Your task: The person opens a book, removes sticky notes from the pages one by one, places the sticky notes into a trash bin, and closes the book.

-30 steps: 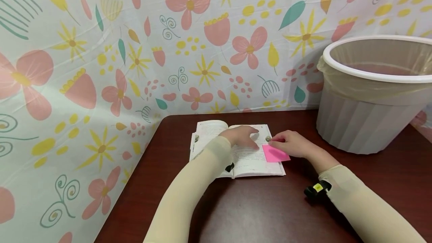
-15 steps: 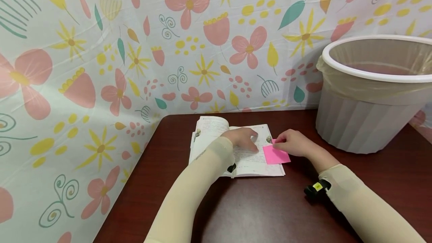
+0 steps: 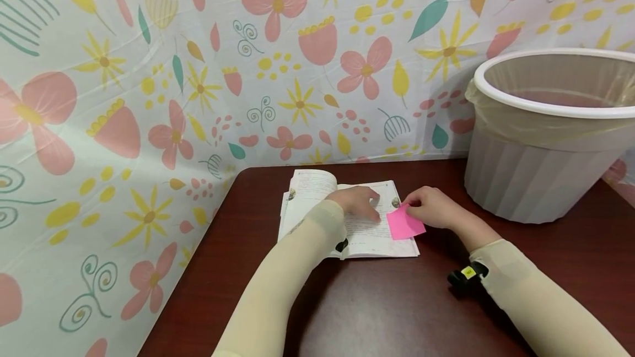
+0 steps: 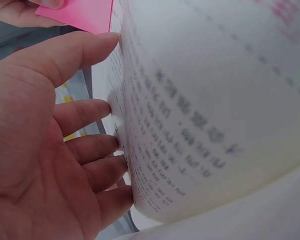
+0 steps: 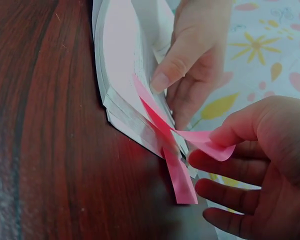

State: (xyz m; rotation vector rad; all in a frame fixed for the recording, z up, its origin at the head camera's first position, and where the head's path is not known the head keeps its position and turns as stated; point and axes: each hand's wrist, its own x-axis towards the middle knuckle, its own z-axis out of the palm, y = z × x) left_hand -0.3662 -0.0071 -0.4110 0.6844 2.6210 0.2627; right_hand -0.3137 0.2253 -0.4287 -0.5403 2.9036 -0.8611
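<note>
An open book (image 3: 372, 244) with printed pages lies on the table. My left hand (image 3: 354, 203) rests on its right page with fingers spread; in the left wrist view the fingertips (image 4: 102, 107) touch the paper. A pink sticky note (image 3: 403, 227) sits at the right edge of that page and partly overhangs it. My right hand (image 3: 431, 206) pinches the note's upper corner between thumb and index finger. In the right wrist view that corner (image 5: 210, 145) is bent up off the page, while the rest of the note slants across the page edges.
A grey waste bin (image 3: 526, 175) with a white rim and a clear liner stands at the right. Behind the dark red wooden table (image 3: 377, 307) hangs a flower-patterned cloth (image 3: 198, 70). The left page (image 3: 312, 186) curves upward.
The note's upper corner has come up further in my right fingers, which have shifted slightly. The left page has risen a little. My left hand stays nearly in place.
</note>
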